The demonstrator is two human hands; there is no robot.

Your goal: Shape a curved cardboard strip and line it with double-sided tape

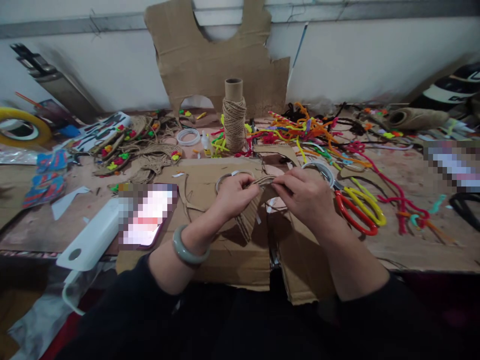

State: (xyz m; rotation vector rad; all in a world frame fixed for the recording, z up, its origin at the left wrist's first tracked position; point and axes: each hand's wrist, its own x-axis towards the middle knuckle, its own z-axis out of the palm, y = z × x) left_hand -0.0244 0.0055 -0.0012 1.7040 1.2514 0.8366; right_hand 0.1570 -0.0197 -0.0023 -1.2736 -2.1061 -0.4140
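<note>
My left hand and my right hand meet over the middle of the table, both with fingers closed on a curved cardboard piece wound with jute twine. The left pinches its left end, the right pinches the twine at its top. A grey-green bangle circles my left wrist. Under the hands lie flat cardboard sheets. A spool of jute twine stands upright behind them.
A phone lies left of my hands beside a white object. Red and yellow scissors lie to the right, with a tape ring and a heap of coloured pipe cleaners. Cut cardboard leans on the wall. Yellow tape lies far left.
</note>
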